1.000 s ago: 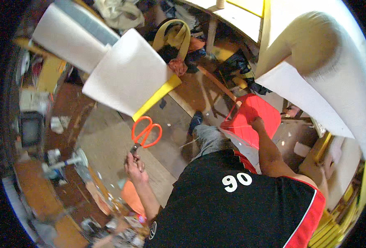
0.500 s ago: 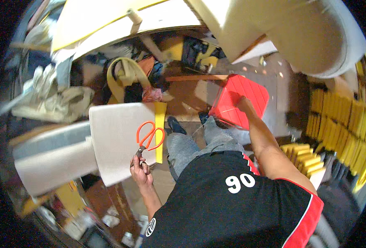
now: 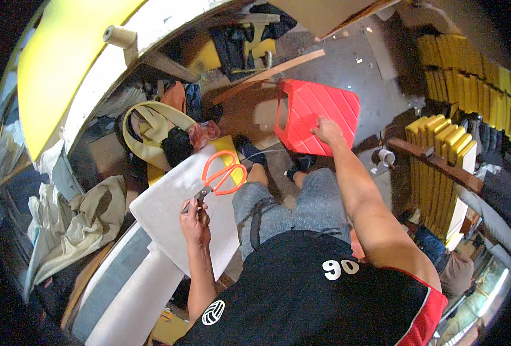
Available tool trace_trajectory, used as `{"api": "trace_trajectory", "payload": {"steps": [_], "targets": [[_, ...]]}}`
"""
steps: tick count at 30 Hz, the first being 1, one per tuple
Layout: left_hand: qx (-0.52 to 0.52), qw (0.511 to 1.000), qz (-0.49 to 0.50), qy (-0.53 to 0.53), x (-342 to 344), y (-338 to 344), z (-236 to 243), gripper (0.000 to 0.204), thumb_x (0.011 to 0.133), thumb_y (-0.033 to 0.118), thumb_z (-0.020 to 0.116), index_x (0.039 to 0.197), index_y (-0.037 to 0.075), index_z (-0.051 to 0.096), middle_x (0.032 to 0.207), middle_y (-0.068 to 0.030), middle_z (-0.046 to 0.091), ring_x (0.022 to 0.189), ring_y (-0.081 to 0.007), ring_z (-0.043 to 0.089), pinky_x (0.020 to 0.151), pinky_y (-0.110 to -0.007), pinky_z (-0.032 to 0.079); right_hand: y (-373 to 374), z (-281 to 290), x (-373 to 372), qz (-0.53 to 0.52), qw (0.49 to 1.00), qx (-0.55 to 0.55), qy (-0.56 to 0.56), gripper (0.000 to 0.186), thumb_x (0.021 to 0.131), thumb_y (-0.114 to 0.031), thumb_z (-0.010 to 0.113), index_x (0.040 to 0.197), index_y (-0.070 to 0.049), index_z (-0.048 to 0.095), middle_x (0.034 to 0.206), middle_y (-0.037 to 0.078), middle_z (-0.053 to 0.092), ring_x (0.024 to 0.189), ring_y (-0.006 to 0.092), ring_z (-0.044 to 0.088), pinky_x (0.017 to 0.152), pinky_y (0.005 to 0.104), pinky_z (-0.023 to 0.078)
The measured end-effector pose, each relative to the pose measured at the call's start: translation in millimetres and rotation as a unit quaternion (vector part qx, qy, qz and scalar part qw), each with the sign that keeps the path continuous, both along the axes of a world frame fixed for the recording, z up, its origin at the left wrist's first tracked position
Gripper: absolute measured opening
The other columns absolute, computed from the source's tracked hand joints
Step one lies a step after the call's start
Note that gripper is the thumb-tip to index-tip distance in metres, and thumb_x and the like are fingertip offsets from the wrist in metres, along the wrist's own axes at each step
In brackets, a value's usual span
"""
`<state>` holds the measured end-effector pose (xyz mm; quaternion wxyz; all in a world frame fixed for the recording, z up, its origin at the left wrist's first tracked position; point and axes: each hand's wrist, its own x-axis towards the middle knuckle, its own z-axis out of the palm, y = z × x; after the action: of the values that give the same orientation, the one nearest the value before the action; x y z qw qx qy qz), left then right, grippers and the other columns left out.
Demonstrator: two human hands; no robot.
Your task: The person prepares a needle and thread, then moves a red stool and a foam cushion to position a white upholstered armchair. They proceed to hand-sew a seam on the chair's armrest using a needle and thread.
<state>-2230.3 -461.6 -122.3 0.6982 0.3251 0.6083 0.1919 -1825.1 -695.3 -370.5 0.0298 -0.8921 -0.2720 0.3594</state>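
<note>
A pair of scissors (image 3: 226, 172) with orange loop handles points handles-up from my left hand (image 3: 195, 222), whose fingers are closed round the dark blade end. Behind the scissors lies a light grey-white padded panel (image 3: 157, 193) with a yellow edge strip. My right hand (image 3: 327, 131) reaches forward to a red plastic stool (image 3: 339, 106) with a ridged top. Its fingers are bent and closed at the middle of the seat; the fingertips are hidden. The stool is in front of my legs, slightly to the right.
A wooden strip (image 3: 272, 74) lies on the floor beyond the stool. Yellow-edged panels (image 3: 440, 173) stand stacked at the right, behind a dark wooden bar (image 3: 437, 164). Crumpled cream cloth (image 3: 82, 230) and a coiled yellowish band (image 3: 131, 135) lie at the left. A large yellow sheet (image 3: 65, 63) sits far left.
The view has turned to the right, and my feet have shifted. The red stool has moved along with my right hand, away from the wooden strip's end. My left hand still holds the scissors.
</note>
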Motion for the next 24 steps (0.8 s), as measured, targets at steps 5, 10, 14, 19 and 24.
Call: {"api": "trace_trajectory", "payload": {"steps": [5,10,14,19,24], "targets": [[-0.012,0.998,0.036,0.055,-17,-10,-8,0.020,0.100,0.026,0.059,0.096,0.007,0.057,0.075,-0.0048,0.060,0.045,-0.0030,0.038,0.039,-0.019,0.026,25,-48,-34,-0.012,1.000,0.018,0.022,0.046,0.081,-0.036,0.076,0.108,-0.002,0.061,0.107,0.021,0.068,0.104,0.0377,0.065,0.087,0.0485,0.052],[-0.029,0.998,0.005,0.062,-27,-13,-19,0.018,0.100,0.025,0.060,0.099,0.007,0.057,0.078,-0.0057,0.061,0.045,-0.0033,0.038,0.040,-0.019,0.026,40,-106,-64,-0.017,0.999,0.019,0.028,0.038,0.081,-0.032,0.075,0.103,-0.003,0.062,0.101,0.023,0.069,0.098,0.0398,0.066,0.086,0.0498,0.052],[-0.021,0.998,-0.008,0.057,-12,-17,-19,0.018,0.100,0.025,0.059,0.099,0.007,0.058,0.079,-0.0058,0.062,0.044,-0.0040,0.036,0.039,-0.020,0.025,24,-124,-78,-0.037,0.996,0.048,0.071,0.033,0.082,-0.030,0.073,0.099,-0.003,0.065,0.096,0.024,0.069,0.094,0.0416,0.067,0.084,0.0514,0.052],[-0.001,0.999,-0.024,0.032,2,-38,-5,0.019,0.101,0.025,0.059,0.100,0.006,0.059,0.079,-0.0057,0.062,0.043,-0.0043,0.034,0.039,-0.020,0.024,1,-50,-89,-0.074,0.987,0.143,0.027,0.036,0.085,-0.030,0.069,0.105,-0.001,0.067,0.099,0.025,0.069,0.095,0.0425,0.066,0.084,0.0508,0.053],[0.071,0.996,-0.023,-0.045,30,-32,24,0.019,0.101,0.024,0.057,0.100,0.006,0.061,0.078,-0.0044,0.060,0.042,-0.0040,0.034,0.038,-0.020,0.024,-86,60,-63,-0.153,0.970,0.187,0.034,0.030,0.087,-0.031,0.069,0.092,-0.001,0.069,0.089,0.022,0.070,0.086,0.0391,0.068,0.076,0.0459,0.054]]}}
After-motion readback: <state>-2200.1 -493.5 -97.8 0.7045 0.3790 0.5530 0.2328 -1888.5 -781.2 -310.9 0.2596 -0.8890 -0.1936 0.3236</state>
